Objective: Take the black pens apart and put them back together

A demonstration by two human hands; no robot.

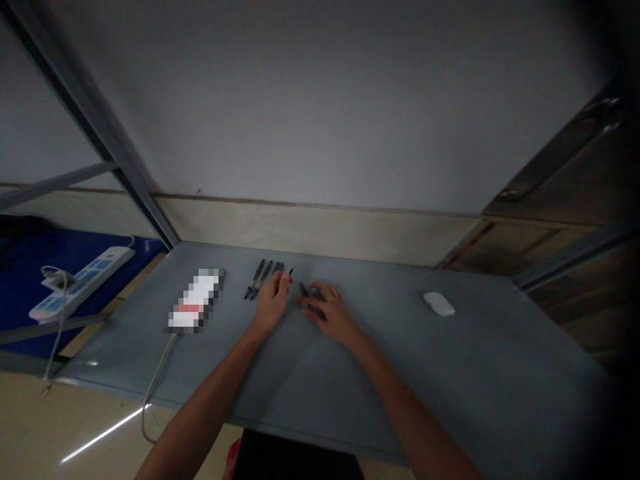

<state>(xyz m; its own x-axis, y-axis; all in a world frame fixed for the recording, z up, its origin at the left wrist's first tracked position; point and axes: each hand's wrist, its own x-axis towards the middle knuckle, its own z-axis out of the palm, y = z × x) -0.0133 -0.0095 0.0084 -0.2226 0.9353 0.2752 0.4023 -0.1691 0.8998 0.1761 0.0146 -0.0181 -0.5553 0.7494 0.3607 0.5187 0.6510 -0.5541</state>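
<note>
- Three black pens [259,280] lie side by side on the desk [450,380], upper centre of the head view
- Left hand [273,303] half-closed, fingertips at a thin dark pen [291,271]
- Right hand [333,313] curled beside a dark pen [303,289]; neither grip is clear
- White mouse [439,304] sits right of them

On the grey tabletop [465,380], a white wireless mouse [439,304] lies at 4 o'clock from the centre of the view, and a white-and-red object [195,300], too pixelated to identify, lies at 8 o'clock. A white power strip [80,283] rests on a blue surface [30,267] at 9 o'clock, a pale cable [159,390] drops over the tabletop's edge at 8 o'clock, and a wooden cabinet [560,173] stands at 2 o'clock.
</note>
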